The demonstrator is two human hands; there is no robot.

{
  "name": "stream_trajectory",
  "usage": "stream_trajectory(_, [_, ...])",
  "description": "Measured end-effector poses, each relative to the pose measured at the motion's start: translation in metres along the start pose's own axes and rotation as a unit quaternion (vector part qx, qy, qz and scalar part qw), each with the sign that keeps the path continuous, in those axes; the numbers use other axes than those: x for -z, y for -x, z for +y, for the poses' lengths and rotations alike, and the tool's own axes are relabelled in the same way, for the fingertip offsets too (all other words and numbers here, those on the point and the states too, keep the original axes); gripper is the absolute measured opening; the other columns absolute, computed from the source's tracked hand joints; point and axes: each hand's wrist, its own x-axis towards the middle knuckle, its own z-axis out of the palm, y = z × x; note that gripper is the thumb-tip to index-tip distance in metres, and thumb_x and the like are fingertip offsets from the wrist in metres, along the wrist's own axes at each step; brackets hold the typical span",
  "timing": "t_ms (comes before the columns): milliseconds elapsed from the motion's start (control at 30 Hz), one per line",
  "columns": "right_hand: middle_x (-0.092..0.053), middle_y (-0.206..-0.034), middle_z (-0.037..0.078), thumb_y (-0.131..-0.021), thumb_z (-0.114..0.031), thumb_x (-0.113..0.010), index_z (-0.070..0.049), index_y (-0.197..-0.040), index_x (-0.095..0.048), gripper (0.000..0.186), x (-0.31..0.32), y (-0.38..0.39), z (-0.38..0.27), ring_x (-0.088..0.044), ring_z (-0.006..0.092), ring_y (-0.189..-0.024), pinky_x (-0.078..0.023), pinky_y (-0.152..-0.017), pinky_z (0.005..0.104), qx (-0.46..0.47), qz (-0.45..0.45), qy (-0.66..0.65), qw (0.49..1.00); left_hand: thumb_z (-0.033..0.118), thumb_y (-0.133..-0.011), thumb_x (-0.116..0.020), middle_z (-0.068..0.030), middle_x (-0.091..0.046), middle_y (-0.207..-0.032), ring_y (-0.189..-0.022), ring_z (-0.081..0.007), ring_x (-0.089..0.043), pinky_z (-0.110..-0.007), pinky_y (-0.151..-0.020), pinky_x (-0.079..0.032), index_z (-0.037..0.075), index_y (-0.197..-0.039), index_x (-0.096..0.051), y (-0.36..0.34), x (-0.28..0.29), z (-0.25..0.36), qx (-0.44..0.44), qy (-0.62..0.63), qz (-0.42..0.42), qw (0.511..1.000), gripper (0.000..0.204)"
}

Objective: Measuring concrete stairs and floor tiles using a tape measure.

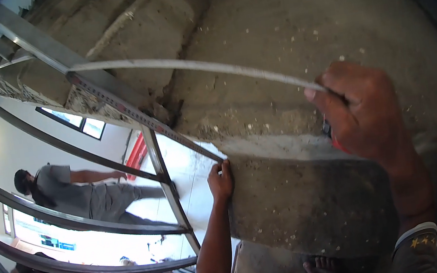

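Note:
My right hand [363,110] grips a tape measure, whose red-and-dark case [336,142] shows partly below my fingers. Its pale blade [220,67] arcs leftward to a metal railing [29,43], bends there, and runs down along a bar with its marked face [131,111] showing. At the blade's lower stretch, my left hand [220,178] pinches it by the edge of a rough concrete step [283,200]. Whether the fingers also touch the bar or concrete is hard to tell.
Concrete stairs and a landing [291,20] surround my hands. Railing bars [73,215] line the left drop, with a tiled floor [195,167] below. Two people [69,185] are down there, one in grey, one in dark clothes. A red object [134,154] lies there. My bare foot [317,265] is low.

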Motion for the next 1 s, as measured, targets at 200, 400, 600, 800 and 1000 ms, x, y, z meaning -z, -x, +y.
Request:
stream_trajectory(200, [-0.049, -0.059, 0.012, -0.086, -0.008, -0.07, 0.001, -0.067, -0.057, 0.024, -0.007, 0.005, 0.008, -0.048, 0.0256, -0.051, -0.037, -0.052, 0.0397, 0.016, 0.019, -0.001, 1.0, 0.037, -0.102, -0.057, -0.0275, -0.071, -0.09, -0.086, -0.0416, -0.07, -0.046, -0.079, -0.052, -0.004, -0.101, -0.069, 0.003, -0.002, 0.0, -0.041, -0.017, 0.031, 0.999, 0.043])
stream_trajectory(400, [-0.052, -0.061, 0.014, -0.087, -0.012, -0.069, -0.001, -0.067, -0.058, 0.026, -0.002, 0.005, 0.004, -0.052, 0.0306, -0.054, -0.04, -0.054, 0.0434, 0.016, 0.009, 0.009, 1.0, 0.037, -0.103, -0.054, -0.0281, -0.071, -0.094, -0.091, -0.0412, -0.069, -0.047, -0.081, -0.05, -0.003, -0.103, -0.069, 0.005, -0.001, 0.0, -0.036, -0.028, 0.016, 0.999, 0.043])
stream_trajectory(600, [-0.054, -0.061, 0.016, -0.088, -0.015, -0.067, -0.001, -0.065, -0.058, 0.029, -0.003, 0.003, 0.003, -0.056, 0.0362, -0.057, -0.043, -0.057, 0.0469, -0.02, -0.023, -0.026, 0.999, 0.032, -0.102, -0.055, -0.0291, -0.067, -0.085, -0.08, -0.0471, -0.065, -0.05, -0.073, -0.049, -0.004, -0.095, -0.069, 0.007, -0.001, 0.001, -0.063, -0.026, 0.054, 0.996, 0.04])
stream_trajectory(800, [-0.054, -0.061, 0.016, -0.089, -0.016, -0.067, 0.0, -0.065, -0.058, 0.03, 0.0, 0.003, 0.006, -0.055, 0.0349, -0.056, -0.043, -0.058, 0.0466, -0.03, -0.039, -0.036, 0.998, 0.036, -0.103, -0.054, -0.0296, -0.069, -0.091, -0.088, -0.0468, -0.067, -0.051, -0.078, -0.049, -0.002, -0.098, -0.07, 0.007, 0.002, 0.006, -0.055, -0.042, 0.049, 0.996, 0.042])
stream_trajectory(1000, [-0.053, -0.06, 0.017, -0.089, -0.017, -0.066, 0.0, -0.064, -0.057, 0.031, 0.0, 0.002, 0.008, -0.054, 0.0344, -0.055, -0.041, -0.056, 0.0468, -0.026, -0.04, -0.043, 0.998, 0.034, -0.103, -0.054, -0.029, -0.069, -0.092, -0.087, -0.0456, -0.067, -0.051, -0.077, -0.049, -0.003, -0.096, -0.069, 0.009, 0.001, 0.008, -0.06, -0.017, 0.071, 0.996, 0.041])
